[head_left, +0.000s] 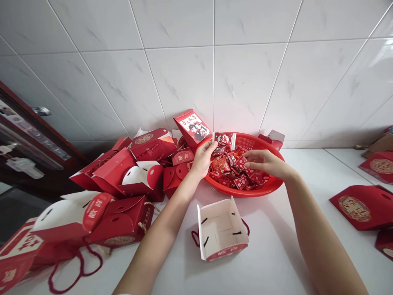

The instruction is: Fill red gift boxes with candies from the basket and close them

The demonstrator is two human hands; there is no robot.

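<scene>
A red plastic basket [278, 187] holds a heap of small red wrapped candies [241, 181]. At its left rim, my left hand [204, 159] is closed, thumb on top, on a larger red printed packet [225, 140] with clear edges. My right hand [270, 163] reaches over the basket's right side. Its thumb and fingers pinch at a dotted candy packet [242, 162] on the heap; the fingertips partly cover it. Between my forearms, an open gift box [219, 231] with a white inside and dark red cord handles stands on the white counter.
Several red gift boxes [121, 221], some with flaps open, crowd the left side. A box with a printed couple [193, 125] leans behind the basket. More red boxes [362, 207] lie at right. A tiled wall [245, 82] rises behind.
</scene>
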